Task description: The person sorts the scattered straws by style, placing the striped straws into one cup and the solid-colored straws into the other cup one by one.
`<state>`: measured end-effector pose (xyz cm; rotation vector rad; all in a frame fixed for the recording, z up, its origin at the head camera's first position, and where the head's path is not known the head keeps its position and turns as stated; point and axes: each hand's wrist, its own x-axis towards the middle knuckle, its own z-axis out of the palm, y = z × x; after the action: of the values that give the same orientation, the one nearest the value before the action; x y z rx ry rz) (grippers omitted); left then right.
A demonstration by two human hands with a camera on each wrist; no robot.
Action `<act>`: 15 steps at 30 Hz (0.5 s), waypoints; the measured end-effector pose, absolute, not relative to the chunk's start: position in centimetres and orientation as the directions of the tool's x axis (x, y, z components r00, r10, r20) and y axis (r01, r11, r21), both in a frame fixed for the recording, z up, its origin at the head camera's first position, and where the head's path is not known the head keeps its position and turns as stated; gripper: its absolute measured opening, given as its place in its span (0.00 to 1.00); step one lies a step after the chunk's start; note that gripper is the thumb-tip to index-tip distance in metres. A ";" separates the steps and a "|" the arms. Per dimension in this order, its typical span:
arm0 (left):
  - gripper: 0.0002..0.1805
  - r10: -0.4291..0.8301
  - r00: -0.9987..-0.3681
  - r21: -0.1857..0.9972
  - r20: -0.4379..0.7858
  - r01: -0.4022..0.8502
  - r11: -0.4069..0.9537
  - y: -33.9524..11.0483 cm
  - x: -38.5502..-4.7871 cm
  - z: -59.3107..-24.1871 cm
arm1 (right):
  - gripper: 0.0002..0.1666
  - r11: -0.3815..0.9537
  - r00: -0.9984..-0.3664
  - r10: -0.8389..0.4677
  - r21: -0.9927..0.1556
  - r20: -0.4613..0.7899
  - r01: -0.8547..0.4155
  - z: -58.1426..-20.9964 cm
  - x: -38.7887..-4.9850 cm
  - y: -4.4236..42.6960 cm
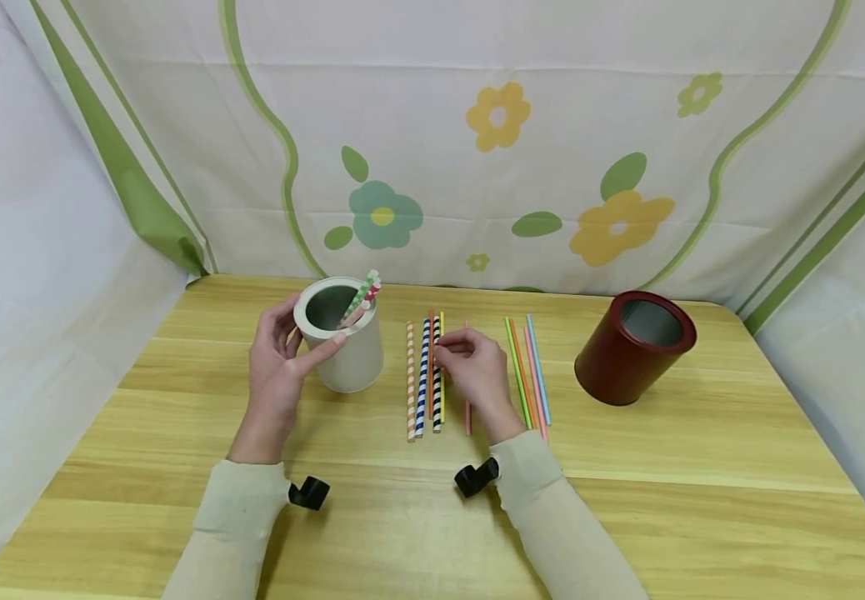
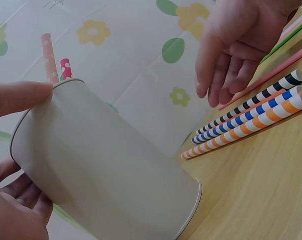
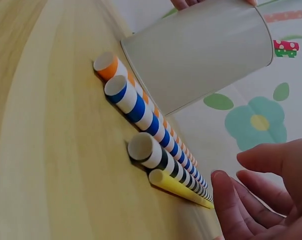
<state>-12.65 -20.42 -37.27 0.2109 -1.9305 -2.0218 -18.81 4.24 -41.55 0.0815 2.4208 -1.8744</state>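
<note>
My left hand [image 1: 275, 367] grips the white can [image 1: 350, 362] at its rim, thumb on the near side. Out of the can lean a green patterned straw [image 1: 361, 296], a red dotted one [image 3: 285, 45] and a pale pink one [image 2: 49, 57]. Over the middle straws is my right hand [image 1: 477, 375], fingers loosely bent with a gap between thumb and forefinger [image 3: 270, 195] and nothing held. Beneath or beside it lie orange-striped [image 1: 411, 392], blue-striped [image 1: 422, 383], black-striped [image 1: 437, 412], plain orange [image 1: 431, 375] and yellow [image 3: 178, 187] straws.
A pink straw [image 1: 467, 417] lies just under my right wrist. Farther right are green [image 1: 517, 367], orange [image 1: 520, 362], pink [image 1: 533, 375] and blue [image 1: 539, 367] straws. A dark red can [image 1: 616, 358] stands at the right. Behind the table hangs a flowered cloth [image 1: 432, 167].
</note>
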 end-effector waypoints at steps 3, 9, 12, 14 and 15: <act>0.44 -0.340 -0.933 0.991 0.122 0.136 -0.018 -20.4 -12.7 -37.3 | 0.13 0.285 -0.993 -0.012 -0.953 -0.114 0.106 -41.7 -18.9 4.2; 0.44 -0.342 -0.932 0.990 0.122 0.136 -0.018 -20.4 -12.6 -37.2 | 0.13 0.319 -0.992 -0.022 -0.941 -0.125 0.111 -41.8 -19.0 4.1; 0.44 -0.342 -0.932 0.990 0.125 0.138 -0.015 -20.4 -12.6 -37.2 | 0.14 0.368 -0.994 -0.011 -0.925 -0.105 0.094 -41.9 -19.0 4.0; 0.44 -0.341 -0.931 0.990 0.128 0.141 -0.012 -20.4 -12.6 -37.2 | 0.15 0.404 -0.996 -0.001 -0.911 -0.093 0.085 -41.9 -18.9 3.9; 0.44 -0.341 -0.931 0.990 0.130 0.143 -0.012 -20.4 -12.6 -37.2 | 0.15 0.423 -0.996 0.004 -0.903 -0.087 0.080 -41.8 -18.9 3.9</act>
<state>-12.63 -20.39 -37.24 0.2066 -1.9364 -2.0091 -18.92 3.88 -41.82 0.0770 2.5892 -1.6491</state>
